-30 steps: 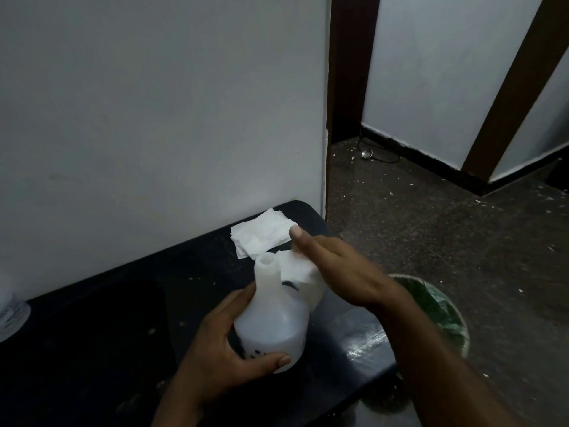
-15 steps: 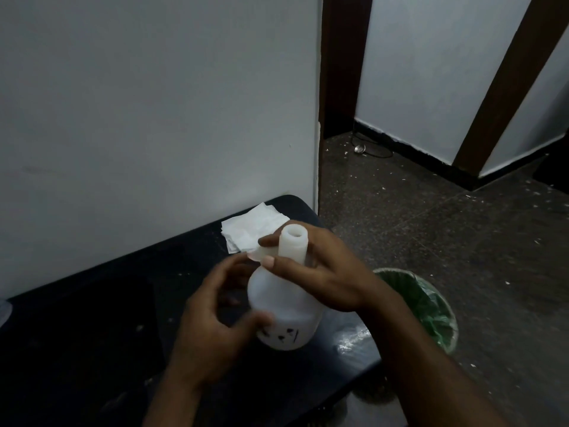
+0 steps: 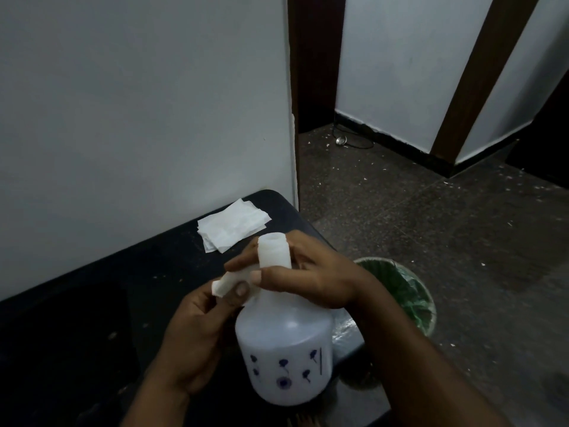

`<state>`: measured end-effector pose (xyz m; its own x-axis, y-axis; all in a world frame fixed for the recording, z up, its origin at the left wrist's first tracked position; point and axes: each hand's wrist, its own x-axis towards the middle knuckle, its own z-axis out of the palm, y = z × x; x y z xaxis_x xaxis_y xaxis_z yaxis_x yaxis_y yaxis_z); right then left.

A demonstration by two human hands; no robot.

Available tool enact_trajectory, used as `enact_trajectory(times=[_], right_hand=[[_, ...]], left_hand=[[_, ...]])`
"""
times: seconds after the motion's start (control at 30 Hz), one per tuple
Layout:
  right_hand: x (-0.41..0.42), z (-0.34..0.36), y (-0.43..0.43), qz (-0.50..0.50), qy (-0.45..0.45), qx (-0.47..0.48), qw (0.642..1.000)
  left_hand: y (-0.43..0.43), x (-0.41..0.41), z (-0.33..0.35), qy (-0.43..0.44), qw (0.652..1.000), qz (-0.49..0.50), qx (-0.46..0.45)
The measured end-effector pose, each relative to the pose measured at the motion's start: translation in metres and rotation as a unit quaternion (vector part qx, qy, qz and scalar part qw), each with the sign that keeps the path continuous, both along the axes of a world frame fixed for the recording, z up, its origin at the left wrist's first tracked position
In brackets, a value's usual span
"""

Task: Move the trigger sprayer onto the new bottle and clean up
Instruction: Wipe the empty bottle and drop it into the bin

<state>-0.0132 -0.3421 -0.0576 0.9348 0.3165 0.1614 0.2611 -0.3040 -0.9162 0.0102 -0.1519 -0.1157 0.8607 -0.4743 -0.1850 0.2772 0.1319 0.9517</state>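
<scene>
White translucent plastic bottle w/ blue flower print [image 3: 284, 359] upright on dark glossy countertop [image 3: 92, 303], near front right edge, neck open, no trigger sprayer fitted or anywhere in view. Right hand [image 3: 311, 275] wrapped round bottle shoulder just below neck, thumb in front and fingers behind, closed on bottle. Left hand [image 3: 197, 331] beside bottle on its left, thumb and fingertips pinched shut on small folded white tissue [image 3: 229, 280], tissue touching base of neck.

Vs 1.0 s ago: roles swapped. Then left hand gripped bottle body and right hand pressed tissue against neck area; at 0.5 s right hand took over neck/shoulder, left hand loosening off body. Now left hand off body entirely and holding tissue. Bottle also closer to cam, label side facing viewer.

Meaning for task: prob. wipe-down of neck/shoulder in progress, part of cleanup, tissue passed to other hand to reach far side. Wet residue on neck not resolvable, img dim. Sprayer transfer status not judgeable from here; this bottle uncapped.

Stack of white paper tissues [image 3: 232, 224] flat at counter back corner by wall, apart from hands. Round bin w/ green liner [image 3: 406, 291] on floor just beyond counter edge, likely drop spot for used tissue.
</scene>
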Motion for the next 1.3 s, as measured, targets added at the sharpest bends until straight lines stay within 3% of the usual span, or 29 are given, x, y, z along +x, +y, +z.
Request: enact_trajectory(times=[0.13, 0.27, 0.37, 0.53, 0.67, 0.8, 1.1, 1.3], right_hand=[[-0.002, -0.005, -0.018, -0.036, -0.003, 0.002, 0.999], [-0.014, -0.011, -0.068, -0.16, -0.012, -0.018, 0.987], [-0.022, -0.014, -0.113, -0.244, -0.034, -0.122, 0.962], [-0.034, -0.03, -0.181, -0.298, -0.028, -0.236, 0.925], [-0.049, -0.059, -0.22, -0.334, 0.006, -0.323, 0.885], [-0.053, -0.102, -0.239, -0.392, 0.062, -0.346, 0.851], [-0.025, -0.215, -0.236, -0.376, 0.227, -0.377, 0.815], [-0.001, -0.217, -0.232, -0.32, 0.262, -0.414, 0.811]], left_hand=[[-0.008, 0.004, -0.001, -0.03, 0.996, 0.072, 0.033], [-0.032, 0.002, 0.004, -0.071, 0.992, 0.084, 0.056], [-0.057, 0.009, 0.02, -0.133, 0.983, 0.066, 0.107], [-0.129, 0.027, 0.042, -0.197, 0.975, 0.012, 0.101], [-0.188, 0.028, 0.039, -0.215, 0.97, -0.045, 0.1], [-0.221, 0.017, 0.03, -0.204, 0.97, -0.089, 0.095], [-0.202, 0.01, 0.006, -0.167, 0.974, -0.094, 0.124], [-0.175, 0.016, 0.009, -0.168, 0.97, -0.072, 0.162]])
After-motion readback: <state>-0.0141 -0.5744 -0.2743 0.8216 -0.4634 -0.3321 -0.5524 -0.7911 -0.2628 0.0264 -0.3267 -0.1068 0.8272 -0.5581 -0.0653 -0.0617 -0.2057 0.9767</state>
